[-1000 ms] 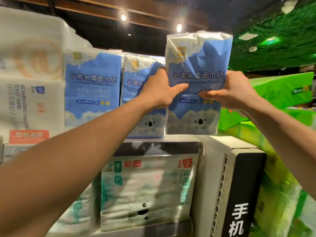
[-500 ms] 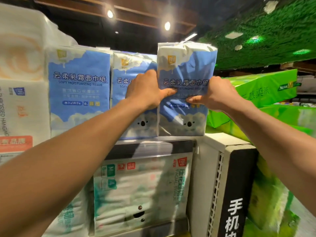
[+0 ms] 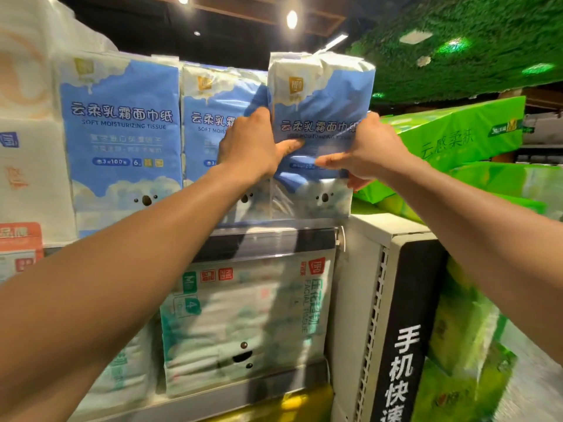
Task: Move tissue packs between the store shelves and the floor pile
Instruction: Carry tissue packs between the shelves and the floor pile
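Now tissue pack [image 3: 323,95] btwn L fingers [image 3: 289,146], R fingers [image 3: 330,161]; both clamped on it.

A black sign panel [image 3: 405,330] bears white characters; above it to the right hangs green artificial turf [image 3: 475,41], to the left a round ceiling light [image 3: 291,19].

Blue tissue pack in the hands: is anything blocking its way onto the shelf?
Nothing visible. The blue tissue pack, gripped by left hand and right hand, stands at the shelf edge between a neighbouring blue pack and green packs.
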### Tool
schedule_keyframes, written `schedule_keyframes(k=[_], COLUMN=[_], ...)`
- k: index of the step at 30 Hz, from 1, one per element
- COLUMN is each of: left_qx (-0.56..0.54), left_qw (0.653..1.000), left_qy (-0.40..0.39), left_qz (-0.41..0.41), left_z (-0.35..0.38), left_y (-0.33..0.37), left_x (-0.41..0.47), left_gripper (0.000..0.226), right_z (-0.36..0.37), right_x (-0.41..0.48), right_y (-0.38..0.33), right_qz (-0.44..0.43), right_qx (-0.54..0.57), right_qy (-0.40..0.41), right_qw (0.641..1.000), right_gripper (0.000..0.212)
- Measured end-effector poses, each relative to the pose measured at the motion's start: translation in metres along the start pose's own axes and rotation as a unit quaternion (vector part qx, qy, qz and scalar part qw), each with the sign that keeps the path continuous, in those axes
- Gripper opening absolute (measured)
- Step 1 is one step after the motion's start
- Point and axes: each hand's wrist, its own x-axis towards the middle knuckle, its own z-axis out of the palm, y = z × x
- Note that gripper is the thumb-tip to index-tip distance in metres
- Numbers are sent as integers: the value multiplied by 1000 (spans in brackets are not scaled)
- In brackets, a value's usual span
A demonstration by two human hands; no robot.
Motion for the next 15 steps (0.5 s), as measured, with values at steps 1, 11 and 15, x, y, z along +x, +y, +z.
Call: schedule_keyframes(k=[1,11,15], left_qx=[-3,-9,72], left_qw=[1000,997,994], left_qy=[0,48,51], left_qz=[7,56,70], left_z=[-2,6,9], left_y=[-3,-27,-23], left_x=[0,3,6], left_gripper=[63,54,67], right_z=[1,38,40], right_x=[-2,8,18], right_y=[2,4,-2], right_qz=[8,30,46], right_qx=[54,208,188], right_qy=[-14,-98,-117], right_qw=[998,973,974], right_gripper=[84,52,52])
